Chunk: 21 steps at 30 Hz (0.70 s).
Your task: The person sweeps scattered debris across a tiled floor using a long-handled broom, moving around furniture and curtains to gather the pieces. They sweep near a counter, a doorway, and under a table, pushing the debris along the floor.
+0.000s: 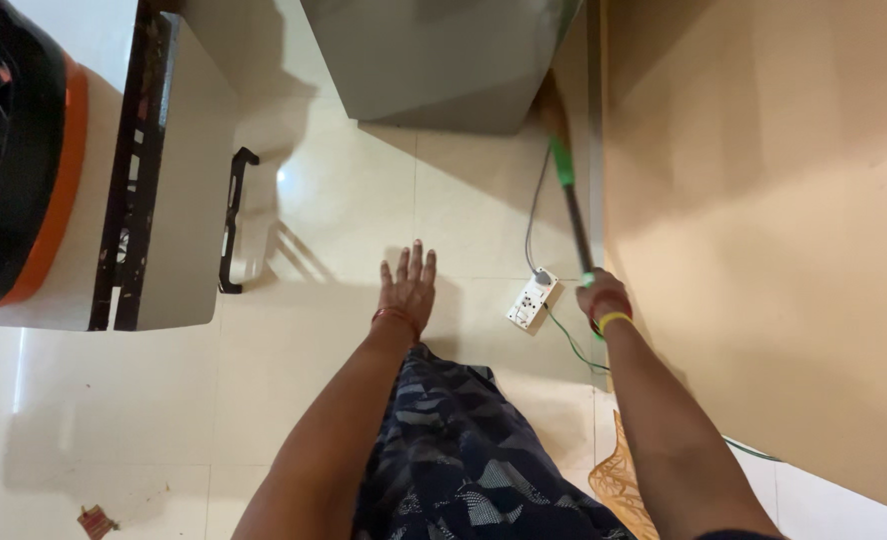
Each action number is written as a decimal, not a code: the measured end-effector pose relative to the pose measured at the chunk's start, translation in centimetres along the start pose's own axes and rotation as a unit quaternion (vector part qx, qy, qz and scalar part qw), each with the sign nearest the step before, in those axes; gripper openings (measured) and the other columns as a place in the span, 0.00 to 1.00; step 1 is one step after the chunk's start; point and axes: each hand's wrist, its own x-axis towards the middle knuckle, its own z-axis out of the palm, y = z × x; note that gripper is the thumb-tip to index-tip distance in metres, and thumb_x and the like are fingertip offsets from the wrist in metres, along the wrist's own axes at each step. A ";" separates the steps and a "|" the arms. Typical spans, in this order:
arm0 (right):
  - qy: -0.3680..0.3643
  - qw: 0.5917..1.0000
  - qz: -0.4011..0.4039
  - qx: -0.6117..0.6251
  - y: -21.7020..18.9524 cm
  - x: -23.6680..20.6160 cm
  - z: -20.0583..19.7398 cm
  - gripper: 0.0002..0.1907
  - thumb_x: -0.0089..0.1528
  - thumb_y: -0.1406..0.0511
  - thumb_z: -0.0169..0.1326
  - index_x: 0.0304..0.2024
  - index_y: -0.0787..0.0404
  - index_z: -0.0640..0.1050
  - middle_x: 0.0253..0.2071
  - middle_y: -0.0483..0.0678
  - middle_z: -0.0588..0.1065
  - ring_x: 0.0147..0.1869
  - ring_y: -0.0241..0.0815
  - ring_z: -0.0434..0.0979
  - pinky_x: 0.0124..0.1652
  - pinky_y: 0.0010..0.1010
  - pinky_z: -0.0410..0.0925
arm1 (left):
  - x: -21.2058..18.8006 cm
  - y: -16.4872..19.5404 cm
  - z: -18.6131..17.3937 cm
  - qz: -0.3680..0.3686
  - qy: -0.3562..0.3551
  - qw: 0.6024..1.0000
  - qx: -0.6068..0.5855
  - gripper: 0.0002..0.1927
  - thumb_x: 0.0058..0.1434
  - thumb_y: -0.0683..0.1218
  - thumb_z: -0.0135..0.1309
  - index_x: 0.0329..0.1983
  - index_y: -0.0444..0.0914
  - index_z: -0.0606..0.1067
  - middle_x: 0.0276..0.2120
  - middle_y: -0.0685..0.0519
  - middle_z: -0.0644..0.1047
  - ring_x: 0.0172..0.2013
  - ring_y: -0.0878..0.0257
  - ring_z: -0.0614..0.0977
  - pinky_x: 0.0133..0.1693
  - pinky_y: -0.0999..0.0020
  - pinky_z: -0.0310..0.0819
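Note:
My right hand [600, 296] is closed around the dark handle of a broom [570, 205], which has a green band and reaches up along the wall toward the gap beside a grey cabinet [434, 70]. Red and yellow bangles ring that wrist. My left hand [408, 285] hangs flat with its fingers spread apart over the cream floor tiles, holding nothing. A red thread is tied at its wrist. Below both arms is my dark blue patterned clothing [464, 460].
A white extension socket box [532, 302] lies on the floor by my right hand, with grey and green cables running from it. At left stands a white appliance with a black and orange top [24, 150]. The tan wall [764, 220] fills the right side. Small litter [96, 520] lies at bottom left.

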 end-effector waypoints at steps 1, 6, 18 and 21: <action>-0.057 0.998 0.030 -0.012 -0.7 1.1 0.7 0.23 0.61 0.61 0.56 0.56 0.68 0.79 0.50 0.64 0.80 0.56 0.60 0.83 0.53 0.43 0.75 | -0.3 -0.3 0.2 -0.004 -0.011 1.000 0.002 0.36 0.70 0.45 0.41 0.79 0.39 0.43 0.78 0.42 0.40 0.75 0.48 0.48 0.69 0.37 0.46; -0.061 0.977 -0.042 -0.202 -2.3 -2.8 5.1 0.22 0.64 0.63 0.52 0.60 0.64 0.74 0.59 0.60 0.72 0.61 0.61 0.78 0.53 0.48 0.75 | -1.3 -2.0 0.7 -0.034 -0.041 0.998 0.029 0.40 0.68 0.45 0.44 0.79 0.38 0.42 0.78 0.42 0.40 0.76 0.48 0.47 0.68 0.38 0.46; -0.130 0.953 -0.116 -0.249 3.3 -21.2 -7.7 0.25 0.64 0.68 0.43 0.65 0.54 0.68 0.41 0.60 0.81 0.47 0.57 0.84 0.49 0.48 0.74 | 2.3 0.9 -1.3 0.016 -0.014 1.000 -0.015 0.38 0.69 0.42 0.42 0.79 0.40 0.42 0.78 0.43 0.39 0.76 0.48 0.46 0.69 0.37 0.45; -0.125 0.952 -0.099 -0.262 2.9 -23.2 -11.6 0.30 0.65 0.65 0.44 0.71 0.45 0.64 0.41 0.57 0.81 0.47 0.54 0.84 0.49 0.47 0.74 | 3.0 2.0 -1.6 0.031 0.003 0.999 -0.014 0.39 0.68 0.41 0.42 0.79 0.39 0.42 0.78 0.42 0.39 0.76 0.48 0.47 0.69 0.37 0.45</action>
